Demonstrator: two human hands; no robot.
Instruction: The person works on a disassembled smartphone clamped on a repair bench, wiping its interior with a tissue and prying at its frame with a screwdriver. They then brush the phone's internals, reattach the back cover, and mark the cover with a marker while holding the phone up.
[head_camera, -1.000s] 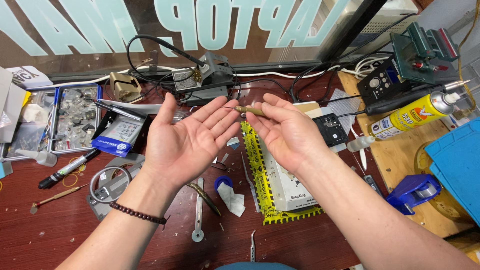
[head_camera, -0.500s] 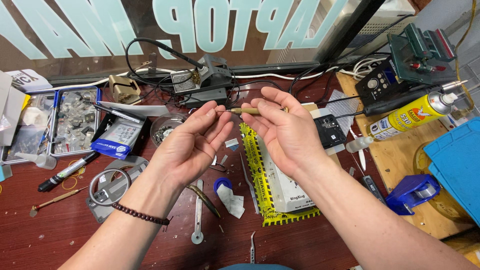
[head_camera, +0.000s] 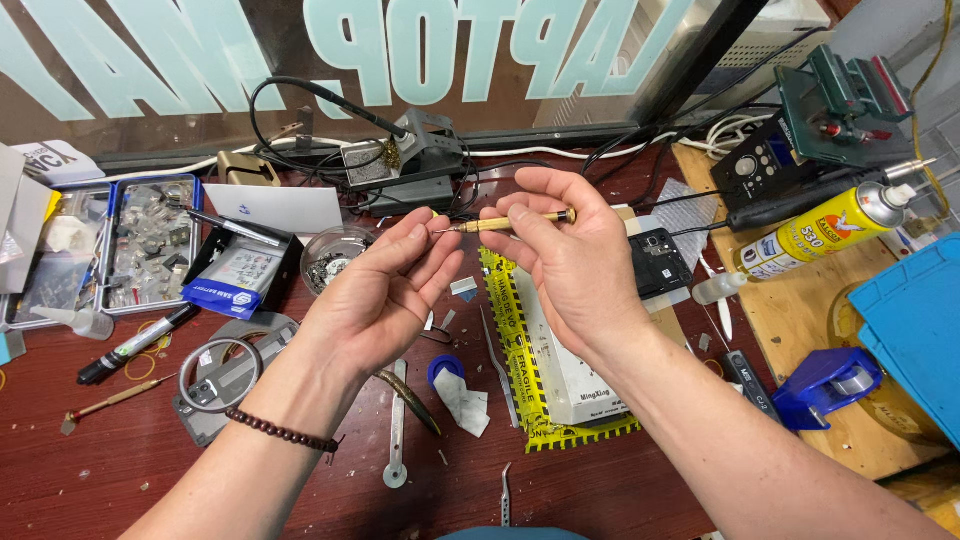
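A slim brass-coloured screwdriver with a fine steel tip lies level above the bench, pinched between the thumb and fingers of the right hand, its palm turned up. The tip points at the left hand, whose curled fingertips meet it — thumb and forefinger close together at the point, the palm open and cupped below. A string of dark round beads circles the left wrist.

The bench is dark reddish wood, scuffed and dusted with small scraps; a pale wooden board lies at the right. Behind stands a glass pane with large pale letters.

Under the hands sits a white box edged in yellow-and-black tape, with thin steel tweezers beside it. A small round glass dish holds tiny dark parts, and a clear blue-rimmed tray at the left is packed with small metal bits. A yellow spray can lies on its side at the right, near a blue tape dispenser.
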